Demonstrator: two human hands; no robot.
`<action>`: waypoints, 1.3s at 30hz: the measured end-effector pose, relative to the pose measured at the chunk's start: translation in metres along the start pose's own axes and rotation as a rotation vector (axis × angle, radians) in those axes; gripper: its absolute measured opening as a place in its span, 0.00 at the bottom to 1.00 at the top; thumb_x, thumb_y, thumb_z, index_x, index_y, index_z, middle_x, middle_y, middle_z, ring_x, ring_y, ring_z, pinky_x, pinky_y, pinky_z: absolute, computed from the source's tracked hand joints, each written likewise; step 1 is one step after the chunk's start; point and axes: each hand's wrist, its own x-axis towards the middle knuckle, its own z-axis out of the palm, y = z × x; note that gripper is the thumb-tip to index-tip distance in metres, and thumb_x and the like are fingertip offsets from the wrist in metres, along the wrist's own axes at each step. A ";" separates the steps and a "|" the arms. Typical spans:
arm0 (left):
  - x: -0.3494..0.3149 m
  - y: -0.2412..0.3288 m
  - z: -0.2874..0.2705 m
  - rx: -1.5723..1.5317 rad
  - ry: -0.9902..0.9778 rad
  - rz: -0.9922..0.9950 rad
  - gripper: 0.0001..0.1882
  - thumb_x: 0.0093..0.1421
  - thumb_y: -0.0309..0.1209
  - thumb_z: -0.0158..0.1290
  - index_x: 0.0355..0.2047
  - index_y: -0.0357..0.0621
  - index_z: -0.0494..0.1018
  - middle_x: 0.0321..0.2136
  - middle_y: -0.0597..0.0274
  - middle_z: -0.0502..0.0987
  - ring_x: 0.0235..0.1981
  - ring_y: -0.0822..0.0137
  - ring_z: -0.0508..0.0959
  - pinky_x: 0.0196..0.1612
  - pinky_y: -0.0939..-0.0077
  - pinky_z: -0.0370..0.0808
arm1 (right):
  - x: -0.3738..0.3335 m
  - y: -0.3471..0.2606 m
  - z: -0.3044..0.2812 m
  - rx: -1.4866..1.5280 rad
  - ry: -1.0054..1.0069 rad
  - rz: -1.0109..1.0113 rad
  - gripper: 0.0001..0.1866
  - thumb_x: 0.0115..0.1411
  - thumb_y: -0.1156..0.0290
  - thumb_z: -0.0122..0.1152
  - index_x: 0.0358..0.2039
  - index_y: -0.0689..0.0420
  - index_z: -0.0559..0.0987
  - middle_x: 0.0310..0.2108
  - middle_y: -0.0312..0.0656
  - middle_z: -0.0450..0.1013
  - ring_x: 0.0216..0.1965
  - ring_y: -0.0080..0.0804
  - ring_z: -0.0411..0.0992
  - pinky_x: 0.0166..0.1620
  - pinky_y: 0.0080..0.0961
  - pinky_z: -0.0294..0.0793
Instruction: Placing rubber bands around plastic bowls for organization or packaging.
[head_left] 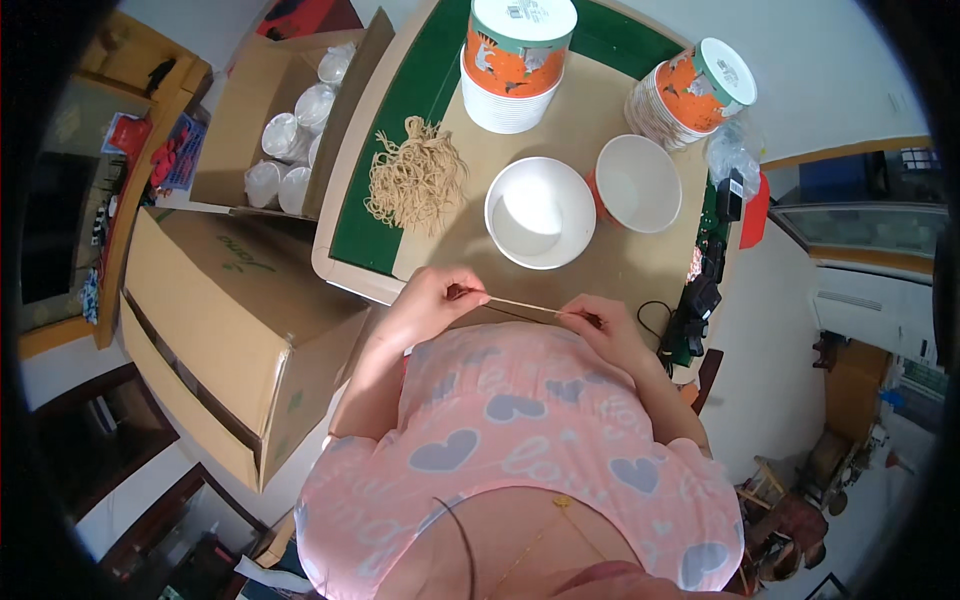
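A short, thin beige string (525, 304) is stretched between my two hands at the table's near edge. My left hand (447, 303) pinches one end. The other end is between the fingertips of my right hand (603, 328). Beyond my hands stands a white paper bucket (497, 215), its round mouth facing up. Right of it, a second paper bucket (645, 185) leans slightly, with a bit of orange on its outside. A loose, tangled heap of the same beige strings (415, 178) lies to the left of the buckets.
A tall stack of orange-printed paper buckets (512, 100) stands at the back, with another stack (680, 100) to its right. Black cables and adapters (700, 295) line the right edge. Left of the table are an open carton (235, 150) of wrapped cups and a large cardboard box (220, 300).
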 end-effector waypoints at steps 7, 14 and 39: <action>0.025 -0.008 0.004 0.095 -0.028 -0.043 0.04 0.54 0.24 0.56 0.28 0.35 0.74 0.19 0.68 0.73 0.24 0.80 0.69 0.28 0.83 0.68 | -0.001 0.021 -0.007 -0.680 0.085 -0.431 0.13 0.53 0.73 0.59 0.40 0.58 0.74 0.37 0.45 0.72 0.34 0.40 0.71 0.38 0.26 0.70; 0.066 0.006 0.048 -0.120 -0.095 0.119 0.04 0.55 0.24 0.55 0.29 0.33 0.74 0.22 0.66 0.76 0.24 0.79 0.71 0.29 0.82 0.69 | 0.038 -0.001 0.035 0.292 0.219 -0.055 0.21 0.55 0.74 0.59 0.49 0.56 0.67 0.30 0.36 0.70 0.29 0.19 0.66 0.33 0.16 0.66; 0.075 0.001 0.047 -0.190 -0.038 0.116 0.06 0.58 0.27 0.52 0.27 0.39 0.73 0.19 0.74 0.69 0.23 0.83 0.65 0.26 0.87 0.62 | 0.042 0.016 0.013 0.258 0.343 -0.050 0.04 0.56 0.76 0.58 0.32 0.60 0.74 0.21 0.27 0.66 0.21 0.10 0.57 0.24 0.11 0.57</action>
